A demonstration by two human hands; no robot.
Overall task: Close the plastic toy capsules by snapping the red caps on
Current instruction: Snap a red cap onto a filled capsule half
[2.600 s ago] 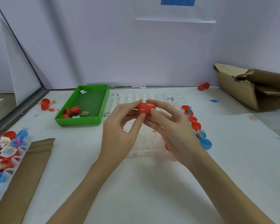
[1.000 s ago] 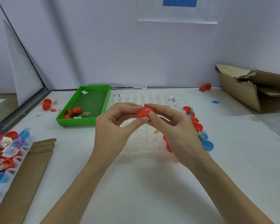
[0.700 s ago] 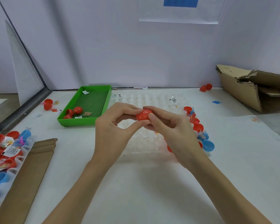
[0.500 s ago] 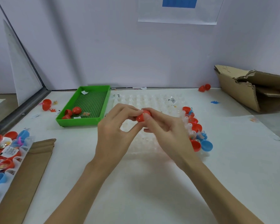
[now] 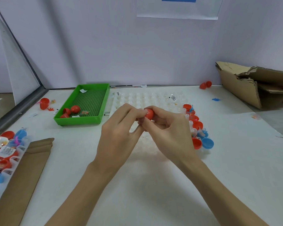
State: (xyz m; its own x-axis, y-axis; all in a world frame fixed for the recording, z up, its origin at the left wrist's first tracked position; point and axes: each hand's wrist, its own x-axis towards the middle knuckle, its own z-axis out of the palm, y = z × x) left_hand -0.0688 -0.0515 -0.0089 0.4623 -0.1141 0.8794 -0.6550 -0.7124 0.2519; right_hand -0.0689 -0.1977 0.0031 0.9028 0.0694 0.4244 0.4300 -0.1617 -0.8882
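Observation:
A red capsule (image 5: pixel 149 114) is held above the clear dimpled tray (image 5: pixel 147 97) in the middle of the table. My left hand (image 5: pixel 121 132) and my right hand (image 5: pixel 168 128) both pinch it, fingers curled round it from either side, so most of it is hidden. Open red and blue capsule halves (image 5: pixel 197 125) with small toys stand in a row along the clear tray's right edge. Two red pieces (image 5: pixel 71 110) lie in the near corner of the green tray (image 5: pixel 88 121).
A second rack of red and blue capsule halves (image 5: pixel 2 144) sits at the left edge beside a cardboard sheet (image 5: pixel 23 173). A torn cardboard box (image 5: pixel 252 84) stands at the back right. Loose red capsules lie at the back (image 5: pixel 205 85) and left (image 5: pixel 44 103).
Both hands have closed in tighter round the red capsule, which shows less than before. The hands stayed above the clear tray.

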